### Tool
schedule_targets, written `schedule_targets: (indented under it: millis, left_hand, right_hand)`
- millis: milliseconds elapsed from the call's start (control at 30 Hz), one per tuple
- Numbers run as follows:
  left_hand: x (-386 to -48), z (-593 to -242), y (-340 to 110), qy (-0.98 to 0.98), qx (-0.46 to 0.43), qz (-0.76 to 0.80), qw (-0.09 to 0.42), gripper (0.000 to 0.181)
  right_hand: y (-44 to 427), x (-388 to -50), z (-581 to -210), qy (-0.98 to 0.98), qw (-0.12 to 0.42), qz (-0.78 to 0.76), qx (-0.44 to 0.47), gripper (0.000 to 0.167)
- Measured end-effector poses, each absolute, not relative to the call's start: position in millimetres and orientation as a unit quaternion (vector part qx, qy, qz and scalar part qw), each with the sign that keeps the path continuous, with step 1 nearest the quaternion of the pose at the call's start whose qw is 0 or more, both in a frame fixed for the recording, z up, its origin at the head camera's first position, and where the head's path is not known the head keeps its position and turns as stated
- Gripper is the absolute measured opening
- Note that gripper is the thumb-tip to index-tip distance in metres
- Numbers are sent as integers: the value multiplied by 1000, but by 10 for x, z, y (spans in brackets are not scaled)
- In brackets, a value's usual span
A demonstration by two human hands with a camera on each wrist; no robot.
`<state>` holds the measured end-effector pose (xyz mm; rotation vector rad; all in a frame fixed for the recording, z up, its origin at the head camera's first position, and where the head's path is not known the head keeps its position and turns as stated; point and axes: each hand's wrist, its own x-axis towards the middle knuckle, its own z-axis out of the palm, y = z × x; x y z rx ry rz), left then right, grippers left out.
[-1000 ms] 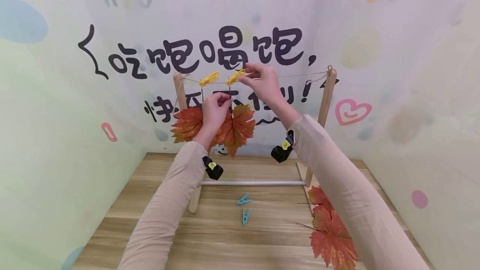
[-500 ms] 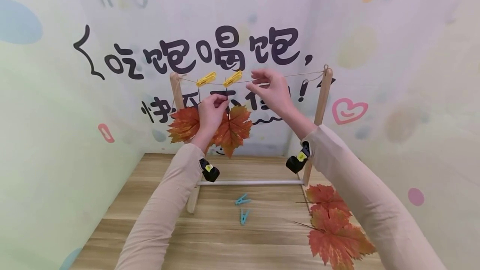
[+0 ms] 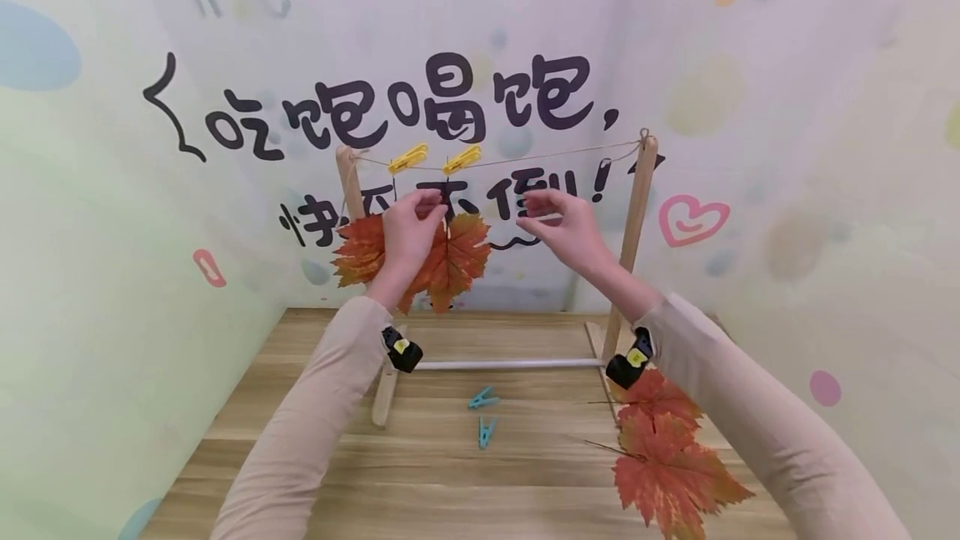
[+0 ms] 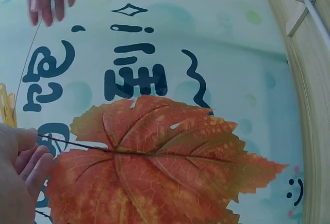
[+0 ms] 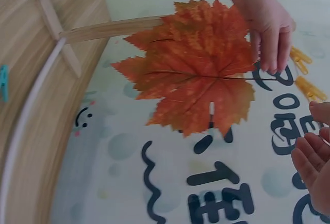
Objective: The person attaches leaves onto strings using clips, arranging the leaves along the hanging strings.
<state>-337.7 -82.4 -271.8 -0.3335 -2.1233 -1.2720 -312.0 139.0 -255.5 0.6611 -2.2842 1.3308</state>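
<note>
Two yellow clothespins, the left one [image 3: 407, 158] and the right one [image 3: 461, 159], sit on a thin string [image 3: 555, 156]. From them hang a left maple leaf [image 3: 358, 244] and a right maple leaf [image 3: 463, 255], both orange-red with dark stems. My left hand [image 3: 411, 227] is beside the right leaf's stem, fingertips close to it and loosely bent; the left wrist view shows a gap between thumb and fingers [image 4: 38, 170]. Whether they touch the stem is hard to tell. Right of the leaves, my right hand [image 3: 566, 227] hovers below the string, thumb and fingers apart, holding nothing.
Wooden posts, one at the right [image 3: 637, 223], carry the string, and a white rod [image 3: 510, 365] joins them low down. Two blue clothespins, one farther [image 3: 483, 398] and one nearer [image 3: 487, 432], lie on the table [image 3: 420, 482]. More maple leaves [image 3: 675, 477] lie at right.
My right hand has let go of the right yellow clothespin and moved right and down. My left hand has shifted slightly left from the stem it was pinching. The leaf stays hanging.
</note>
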Motion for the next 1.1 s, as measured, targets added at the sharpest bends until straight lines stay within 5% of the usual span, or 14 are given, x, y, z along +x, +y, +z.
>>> schedule_targets:
  millis: [367, 733, 1100]
  left_hand:
    - [-3278, -2830, -824, -793, -178, -483, 325, 18]
    - [-3266, -3168, -712, -807, -187, -503, 245, 16]
    - [-3262, -3592, -614, -842, -181, -475, 180, 17]
  right_hand:
    - [1669, -3055, -3000, -844, 154, 460, 227, 35]
    - [1794, -2886, -3189, -860, 90, 439, 243, 34]
    - [2022, -3056, -3845, -871, 6, 407, 275, 41]
